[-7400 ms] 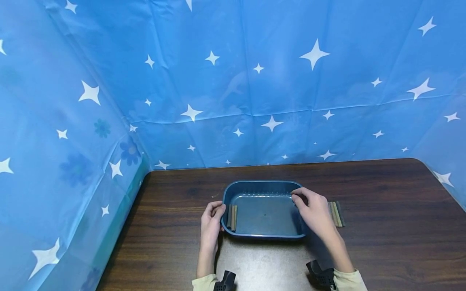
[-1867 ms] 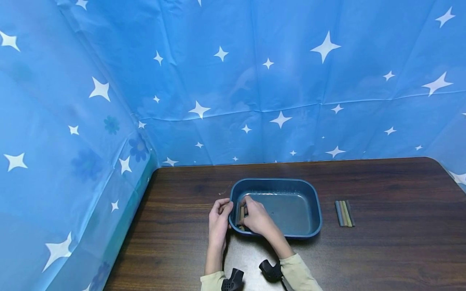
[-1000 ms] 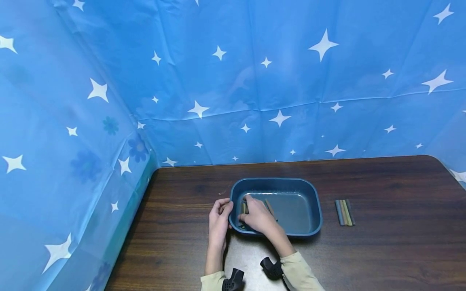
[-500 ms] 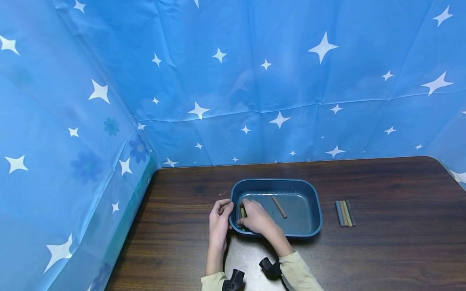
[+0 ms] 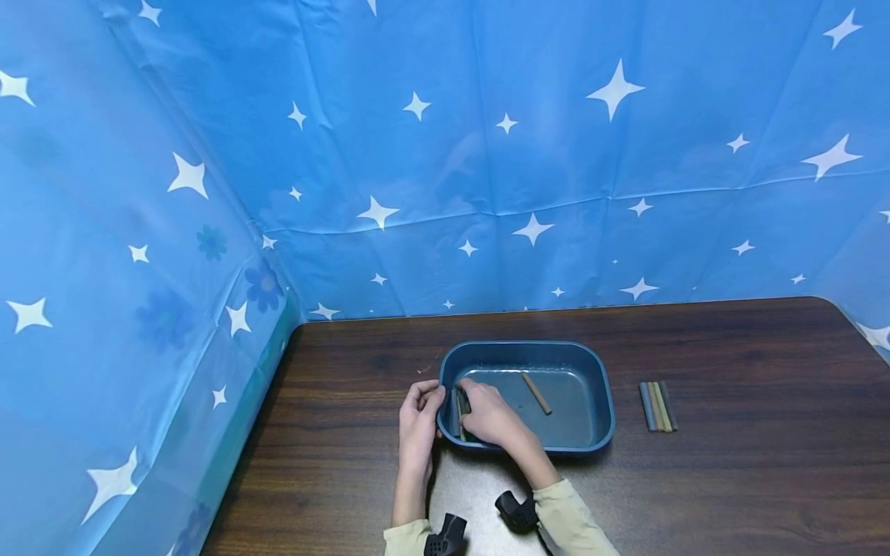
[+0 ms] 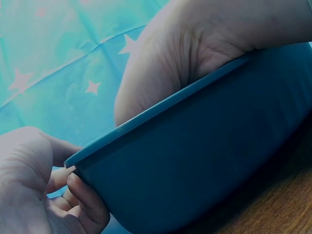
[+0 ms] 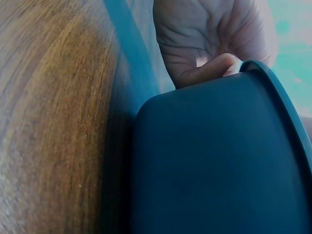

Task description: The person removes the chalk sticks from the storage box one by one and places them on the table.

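A dark blue rectangular tub [image 5: 602, 421] stands on the table. At its left end my left hand [image 5: 416, 432] grips the rim, the thumb and fingers on either side of the wall in the left wrist view. My right hand [image 5: 492, 417] reaches inside, at the left end, and pinches a dark green stick [image 5: 465, 400] lengthwise between thumb and index finger. Beside it, nearer the left wall, lies a paler stick [image 5: 458, 417]. A brown stick [image 5: 537, 394] lies slanted on the tub floor, right of that hand. Both wrist views hide the tub's inside.
A row of several thin sticks [image 5: 657, 406] in blue, tan, yellowish and dark green lies on the wooden table [image 5: 765, 463], right of the tub. A blue curtain with white stars [image 5: 528, 154] hangs behind and to the left.
My right hand came from the tub's right end to its left. The brown stick left the group there and lies apart mid-tub. My left hand stays on the rim.
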Demonstrator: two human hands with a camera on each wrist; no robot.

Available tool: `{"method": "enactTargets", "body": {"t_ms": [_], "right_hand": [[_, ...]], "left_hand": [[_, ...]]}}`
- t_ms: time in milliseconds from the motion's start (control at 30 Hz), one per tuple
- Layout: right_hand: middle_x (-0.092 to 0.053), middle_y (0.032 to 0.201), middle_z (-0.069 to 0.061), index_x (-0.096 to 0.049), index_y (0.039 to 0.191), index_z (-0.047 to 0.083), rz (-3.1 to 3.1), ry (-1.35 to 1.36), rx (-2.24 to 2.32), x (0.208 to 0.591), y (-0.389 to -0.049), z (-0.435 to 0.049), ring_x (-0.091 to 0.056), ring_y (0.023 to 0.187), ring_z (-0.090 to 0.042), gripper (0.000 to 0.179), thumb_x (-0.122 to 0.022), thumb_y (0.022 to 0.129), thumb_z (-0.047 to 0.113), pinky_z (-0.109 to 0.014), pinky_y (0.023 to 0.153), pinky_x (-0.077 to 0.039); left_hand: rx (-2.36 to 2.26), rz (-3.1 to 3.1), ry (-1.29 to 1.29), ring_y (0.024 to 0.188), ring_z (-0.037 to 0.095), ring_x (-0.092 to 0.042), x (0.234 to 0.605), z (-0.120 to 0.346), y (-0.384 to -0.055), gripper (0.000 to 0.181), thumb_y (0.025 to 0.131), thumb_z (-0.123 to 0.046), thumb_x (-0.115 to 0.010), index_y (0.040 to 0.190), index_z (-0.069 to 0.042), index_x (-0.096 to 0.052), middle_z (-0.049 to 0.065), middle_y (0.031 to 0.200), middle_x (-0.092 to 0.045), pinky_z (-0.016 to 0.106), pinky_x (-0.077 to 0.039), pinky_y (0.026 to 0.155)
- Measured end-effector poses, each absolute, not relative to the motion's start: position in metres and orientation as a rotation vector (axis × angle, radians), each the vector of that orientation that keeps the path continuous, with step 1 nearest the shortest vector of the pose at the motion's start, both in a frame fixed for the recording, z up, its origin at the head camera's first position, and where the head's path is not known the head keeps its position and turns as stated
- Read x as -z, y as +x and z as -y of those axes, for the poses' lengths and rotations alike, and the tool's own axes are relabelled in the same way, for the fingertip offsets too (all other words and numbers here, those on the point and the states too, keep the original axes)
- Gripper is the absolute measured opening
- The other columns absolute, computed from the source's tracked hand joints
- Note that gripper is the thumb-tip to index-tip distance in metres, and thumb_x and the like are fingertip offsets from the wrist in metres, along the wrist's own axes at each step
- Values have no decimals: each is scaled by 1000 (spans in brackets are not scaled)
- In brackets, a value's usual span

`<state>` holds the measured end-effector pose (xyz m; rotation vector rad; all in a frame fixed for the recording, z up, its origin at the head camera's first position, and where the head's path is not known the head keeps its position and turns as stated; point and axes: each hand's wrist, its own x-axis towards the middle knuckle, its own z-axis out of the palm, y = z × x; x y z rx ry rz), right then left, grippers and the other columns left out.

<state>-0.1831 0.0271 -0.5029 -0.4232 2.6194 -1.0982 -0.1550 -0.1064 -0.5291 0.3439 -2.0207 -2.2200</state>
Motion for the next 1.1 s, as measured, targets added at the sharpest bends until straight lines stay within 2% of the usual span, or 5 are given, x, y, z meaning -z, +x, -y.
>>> {"method": "enactTargets", "body": {"t_ms": [300,467,633,833,1100], "right_hand": [[-53,78,-6,-57,134,-7,-2613,-399,1287,502,-182,-32,-45,64,-17,51,-67,85,-12,-29,58,-36],[-65,81,-8,-59,133,-6,-2546,-339,1501,499,-181,-36,-56,64,-16,52,-70,82,-11,-30,58,-46],[-71,91,-17,-56,138,-6,-2304,-205,1805,495,-181,-42,-72,69,-26,54,-68,85,-9,-40,65,-61],[-64,99,-21,-52,144,-5,-2101,-112,1987,486,-181,-56,-73,75,-30,58,-67,88,-8,-50,73,-62],[-63,104,-22,-47,147,-6,-1985,-113,2071,475,-181,-81,-70,79,-22,58,-62,91,-4,-47,80,-62]], "left_hand": [[2225,2034,349,62,13,-49,527,106,-154,30,101,-13,-64,122,8,-60,13,97,-66,19,-38,47],[2245,2027,352,62,12,-48,528,106,-155,29,102,-12,-63,123,7,-59,11,97,-65,19,-37,47],[2246,2023,354,62,13,-48,528,106,-155,29,102,-12,-63,123,7,-60,11,96,-65,19,-37,47],[2261,2010,349,59,12,-46,529,107,-156,29,101,-12,-63,123,7,-60,9,96,-66,19,-36,45],[2246,2012,353,59,10,-46,527,107,-155,28,101,-11,-64,122,6,-60,9,96,-66,19,-36,45]]}}
